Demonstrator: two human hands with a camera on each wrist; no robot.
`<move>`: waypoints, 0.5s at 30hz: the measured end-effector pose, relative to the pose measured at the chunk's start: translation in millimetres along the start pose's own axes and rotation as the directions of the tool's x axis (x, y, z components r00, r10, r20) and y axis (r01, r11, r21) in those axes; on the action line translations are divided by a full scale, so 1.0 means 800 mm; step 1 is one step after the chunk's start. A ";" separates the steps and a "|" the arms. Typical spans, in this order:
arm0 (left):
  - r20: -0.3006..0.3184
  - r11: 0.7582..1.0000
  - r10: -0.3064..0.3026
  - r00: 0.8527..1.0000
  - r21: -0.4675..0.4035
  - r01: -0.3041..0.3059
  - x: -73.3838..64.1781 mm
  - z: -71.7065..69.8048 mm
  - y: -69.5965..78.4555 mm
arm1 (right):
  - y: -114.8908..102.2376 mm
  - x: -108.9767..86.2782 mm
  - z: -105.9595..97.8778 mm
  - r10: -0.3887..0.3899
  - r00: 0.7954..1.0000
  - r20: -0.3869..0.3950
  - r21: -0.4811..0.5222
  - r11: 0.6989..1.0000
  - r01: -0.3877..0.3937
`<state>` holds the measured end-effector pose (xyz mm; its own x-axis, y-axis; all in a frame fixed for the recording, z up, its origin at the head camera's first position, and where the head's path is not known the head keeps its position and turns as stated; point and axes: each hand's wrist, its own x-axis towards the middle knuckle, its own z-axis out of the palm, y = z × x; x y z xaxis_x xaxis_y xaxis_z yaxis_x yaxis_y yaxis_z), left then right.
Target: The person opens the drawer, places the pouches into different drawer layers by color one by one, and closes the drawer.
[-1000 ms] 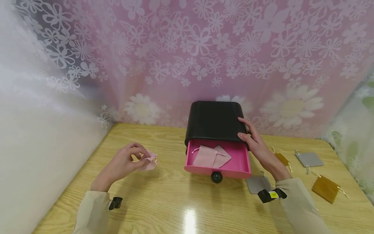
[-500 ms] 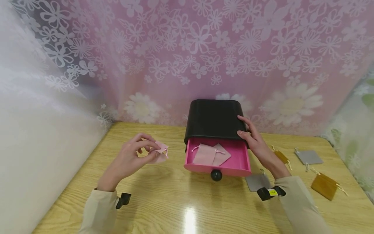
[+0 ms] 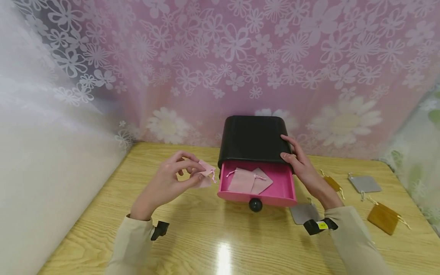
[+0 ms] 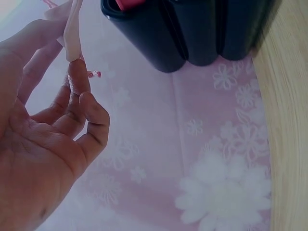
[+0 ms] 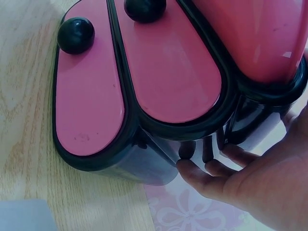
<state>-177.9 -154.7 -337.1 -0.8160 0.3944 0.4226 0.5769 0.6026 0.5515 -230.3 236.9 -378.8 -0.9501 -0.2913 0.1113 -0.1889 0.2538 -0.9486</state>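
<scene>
Just left of the pink drawer (image 3: 281, 182), the left hand (image 3: 168, 182) pinches a small pink pouch (image 3: 208, 167).

Thumb and fingertips hold it above the tabletop (image 3: 192, 240), its drawstring toward the drawer. The right hand (image 3: 305, 173) rests with thumb and fingers spread against the right side of the black cabinet (image 3: 254, 137), which stands near the tabletop's back edge. The top drawer juts toward the front edge, black knob (image 3: 255, 205) foremost; two other pink pouches (image 3: 241, 181) overlap inside it. A grey pouch (image 3: 302, 214) lies by the drawer's right front corner. Nearer the tabletop's right edge are a second grey pouch (image 3: 366, 184) and two brown pouches (image 3: 383, 218).
</scene>
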 end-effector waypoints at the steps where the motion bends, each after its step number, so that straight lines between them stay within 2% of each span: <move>1: 0.001 1.000 0.001 1.000 -0.007 -0.001 0.002 0.002 0.002 | 0.000 0.000 0.000 0.000 1.000 0.000 -0.001 1.000 0.000; 7: 0.002 0.998 0.015 1.000 -0.062 -0.015 0.010 0.013 0.010 | 0.000 0.001 0.000 0.002 1.000 -0.003 -0.006 1.000 -0.002; 15: 0.012 0.998 0.034 0.999 -0.048 -0.033 0.020 0.022 0.020 | 0.001 0.000 0.000 0.005 1.000 -0.008 -0.001 1.000 -0.005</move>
<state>-182.1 -126.6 -334.2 -0.7963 0.4226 0.4328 0.6049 0.5550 0.5710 -230.4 237.2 -379.9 -0.9532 -0.2822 0.1087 -0.1842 0.2566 -0.9488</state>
